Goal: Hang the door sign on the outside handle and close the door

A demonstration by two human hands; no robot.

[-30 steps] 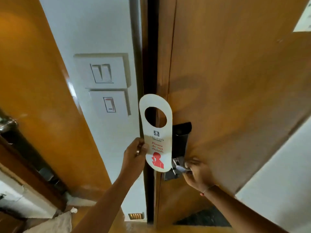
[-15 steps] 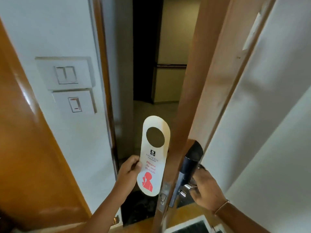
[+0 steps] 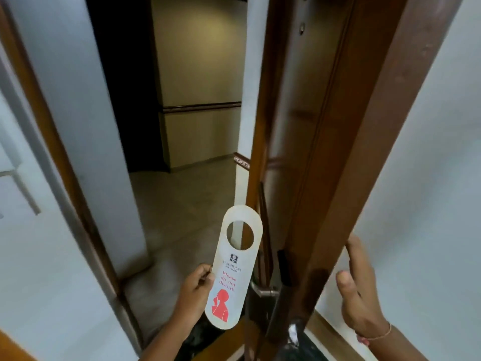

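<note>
My left hand [image 3: 195, 287] grips the lower left edge of the white door sign [image 3: 234, 267], which reads "Please do not disturb" in red and has a round hole at its top. The sign stands upright in the open doorway, just left of the wooden door [image 3: 335, 157], which I see almost edge-on. The outside handle [image 3: 263, 291], a metal lever, pokes out from the door's far face right behind the sign's lower right edge. My right hand [image 3: 356, 298] is open, its fingers spread against the door's inner side, holding nothing.
The wooden door frame [image 3: 78, 183] and a white wall run down the left. Past the doorway lies a beige corridor floor [image 3: 182, 204] and a cream wall with a dark trim band. A white wall [image 3: 429, 204] stands to the right of the door.
The door has swung further open, showing the corridor. My right hand has let go of the inner handle and now rests open on the door. The sign has stayed in my left hand.
</note>
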